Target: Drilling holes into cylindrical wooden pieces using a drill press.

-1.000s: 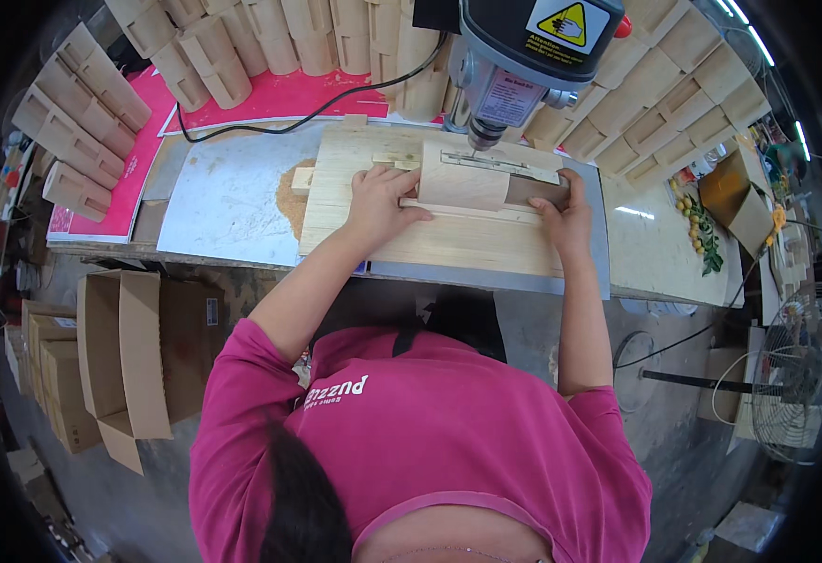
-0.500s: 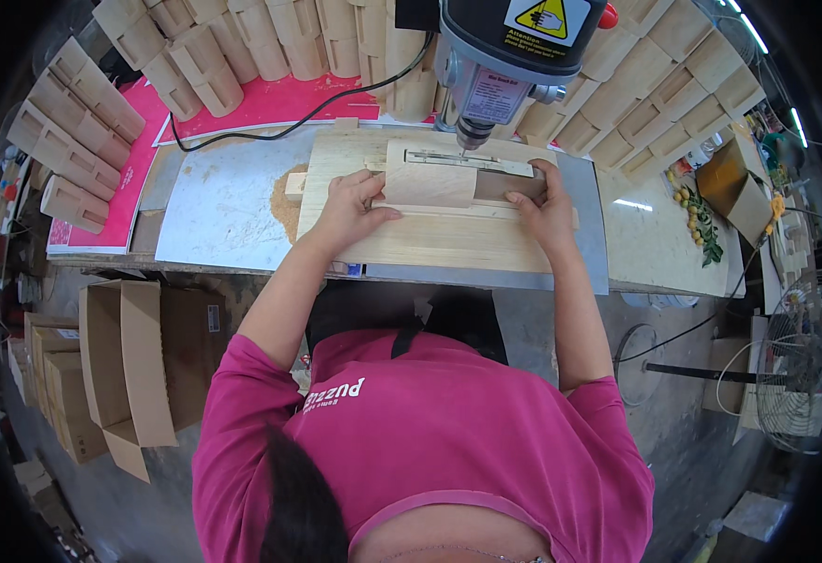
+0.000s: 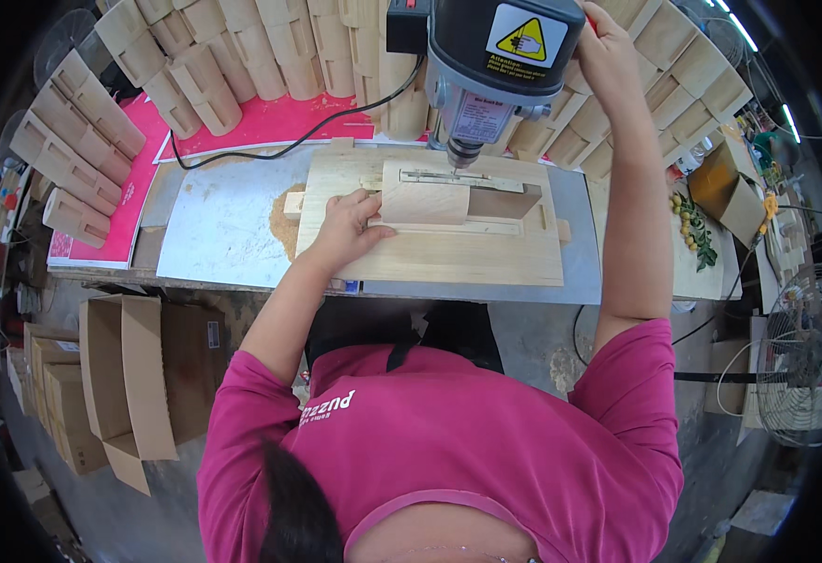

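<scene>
A pale wooden block (image 3: 426, 202) lies on a flat wooden board (image 3: 434, 263), with a slotted light-coloured guide strip (image 3: 486, 180) along its top. My left hand (image 3: 350, 228) grips the block's left end, thumb on the near side and fingers over the far side. Above the strip stands a dark bench drill (image 3: 495, 47), its chuck (image 3: 464, 153) and thin bit pointing down at the slot. Raised to the drill's right side, my right hand (image 3: 610, 61) is closed round its red-tipped lever (image 3: 591, 23); the drill's head partly hides the fingers.
Stacks of slotted wooden pieces (image 3: 204, 84) line the back and sides. A black cable (image 3: 289, 141) crosses the bench. Sawdust (image 3: 284, 225) lies left of the board. Cardboard boxes (image 3: 139, 375) stand on the floor at left, a fan (image 3: 795, 361) at right.
My right hand has left the block's right side and gone up to the drill lever. The left hand stays on the block. The view has shifted slightly.
</scene>
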{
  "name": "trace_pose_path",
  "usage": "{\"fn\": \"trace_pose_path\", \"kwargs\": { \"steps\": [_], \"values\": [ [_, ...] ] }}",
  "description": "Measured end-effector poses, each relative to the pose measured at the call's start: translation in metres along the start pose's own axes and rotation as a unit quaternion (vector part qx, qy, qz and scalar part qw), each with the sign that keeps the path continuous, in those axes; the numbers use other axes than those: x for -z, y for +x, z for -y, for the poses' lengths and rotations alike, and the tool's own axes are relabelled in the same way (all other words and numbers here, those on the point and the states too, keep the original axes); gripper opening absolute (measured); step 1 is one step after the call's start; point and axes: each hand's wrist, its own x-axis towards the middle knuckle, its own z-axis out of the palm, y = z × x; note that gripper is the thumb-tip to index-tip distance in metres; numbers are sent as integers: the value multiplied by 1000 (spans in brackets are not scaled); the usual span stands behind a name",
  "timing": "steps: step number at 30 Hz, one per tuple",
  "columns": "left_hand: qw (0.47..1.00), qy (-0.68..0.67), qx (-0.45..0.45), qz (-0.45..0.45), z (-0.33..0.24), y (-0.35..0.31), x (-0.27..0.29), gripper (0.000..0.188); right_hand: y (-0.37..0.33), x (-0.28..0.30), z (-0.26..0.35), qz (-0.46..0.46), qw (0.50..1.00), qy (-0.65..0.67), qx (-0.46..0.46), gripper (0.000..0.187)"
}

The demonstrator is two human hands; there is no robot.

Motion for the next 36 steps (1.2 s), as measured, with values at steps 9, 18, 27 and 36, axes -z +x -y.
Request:
{"fn": "trace_pose_path", "kwargs": {
  "steps": [9,18,27,36],
  "values": [
    [1000,20,-4,-5,2,-1,1,48,-29,11,22,-29,984,-175,27,29],
    [1000,-13,-1,-22,0,-2,1,29,-102,17,37,-35,985,-153,79,20],
    [1000,13,12,3,-2,-1,2,46,-173,-12,-26,-41,989,-82,115,5],
    [1000,12,-17,-21,0,5,-3,26,-162,-12,-31,-73,973,-98,194,6]
  ]
}}
